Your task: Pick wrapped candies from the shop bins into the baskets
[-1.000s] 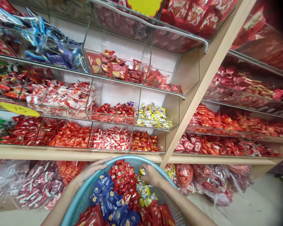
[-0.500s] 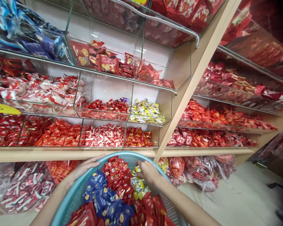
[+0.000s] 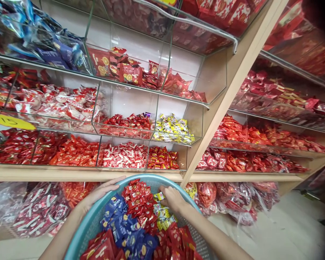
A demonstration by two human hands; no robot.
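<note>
Right fingers [image 3: 164, 190] curled beside yellow candies [image 3: 164, 213] in a teal basket [image 3: 92, 218], grip unclear, left fingers [image 3: 110, 185] outstretched along its rim [image 3: 144, 176]

Pale wooden shelving [image 3: 232, 90], divided by clear partitions [image 3: 96, 103] and backed with whitish panels [image 3: 130, 101], filled the background. A yellow sign [image 3: 12, 121] marked 15 hung at left; light, smooth floor [image 3: 265, 234] showed at lower right.

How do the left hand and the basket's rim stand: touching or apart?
Touching: the head view shows the left hand lying against the basket's rim, with no gap visible.
</note>
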